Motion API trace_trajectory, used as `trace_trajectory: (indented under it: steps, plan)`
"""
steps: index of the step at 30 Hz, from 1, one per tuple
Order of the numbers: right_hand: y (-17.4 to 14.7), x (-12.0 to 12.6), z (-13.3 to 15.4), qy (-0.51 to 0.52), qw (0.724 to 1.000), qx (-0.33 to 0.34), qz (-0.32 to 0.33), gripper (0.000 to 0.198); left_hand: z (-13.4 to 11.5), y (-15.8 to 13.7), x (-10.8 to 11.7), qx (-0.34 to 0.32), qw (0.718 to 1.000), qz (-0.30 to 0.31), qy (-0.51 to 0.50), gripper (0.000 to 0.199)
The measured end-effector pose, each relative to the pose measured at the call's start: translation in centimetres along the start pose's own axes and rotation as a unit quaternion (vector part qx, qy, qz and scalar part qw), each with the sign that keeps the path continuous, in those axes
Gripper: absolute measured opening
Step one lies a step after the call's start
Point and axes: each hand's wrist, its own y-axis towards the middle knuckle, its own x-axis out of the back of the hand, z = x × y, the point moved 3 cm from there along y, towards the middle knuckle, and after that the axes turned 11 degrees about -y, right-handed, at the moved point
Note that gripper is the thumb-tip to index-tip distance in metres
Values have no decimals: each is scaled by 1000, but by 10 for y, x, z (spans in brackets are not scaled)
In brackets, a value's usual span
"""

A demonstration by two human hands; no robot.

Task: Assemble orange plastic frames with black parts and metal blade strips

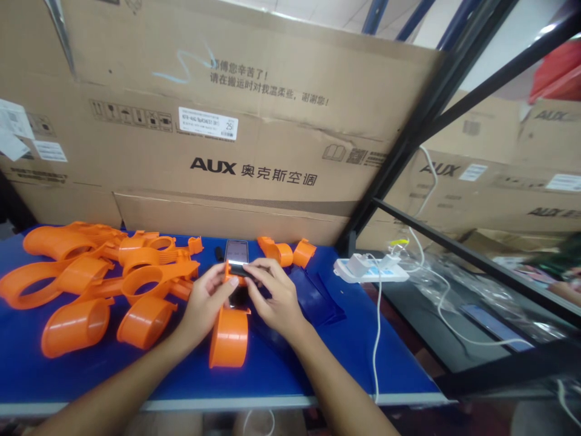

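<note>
Above the blue table, my left hand (pixel 205 300) is closed on a small orange plastic piece, its thumb and fingers pinching the left side. My right hand (pixel 276 295) pinches a dark strip-like piece (pixel 238 270) that lies against the top of the orange piece. Just below the hands is an orange plastic ring (pixel 229 340); whether it joins the held piece is hidden. Right behind the fingers, a phone-like device (pixel 236 250) with a lit screen lies on the table, a small black object (pixel 218 253) beside it.
Several orange ring-shaped plastic parts (pixel 147 321) are heaped on the left of the blue table (pixel 181 381). Two more orange pieces (pixel 304 251) and dark blue sheets (pixel 318 300) lie to the right. A white power strip (pixel 370 270) with cables sits by the black frame; a cardboard wall (pixel 254 139) rises behind.
</note>
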Motion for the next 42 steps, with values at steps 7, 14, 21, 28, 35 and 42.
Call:
trace_trajectory:
  steps: [7,14,21,28,35,42]
  plan:
    - [-1,0,-2,12,1000,-14,3,36,2,-1,0,5,1000,19,-1,37]
    - [0,2,-2,0,1000,-12,-12,32,3,2,-1,34,999,29,-7,45]
    - [-1,11,-8,-31,998,-5,-51,30,1,9,-15,75,996,38,1,55]
    - [1,14,-5,-28,998,-1,-55,29,3,13,-16,72,997,39,11,42]
    - [1,9,0,-25,999,2,-38,32,4,7,-9,95,994,50,11,44]
    - [1,10,10,2,1000,11,13,35,6,4,-8,107,993,47,37,35]
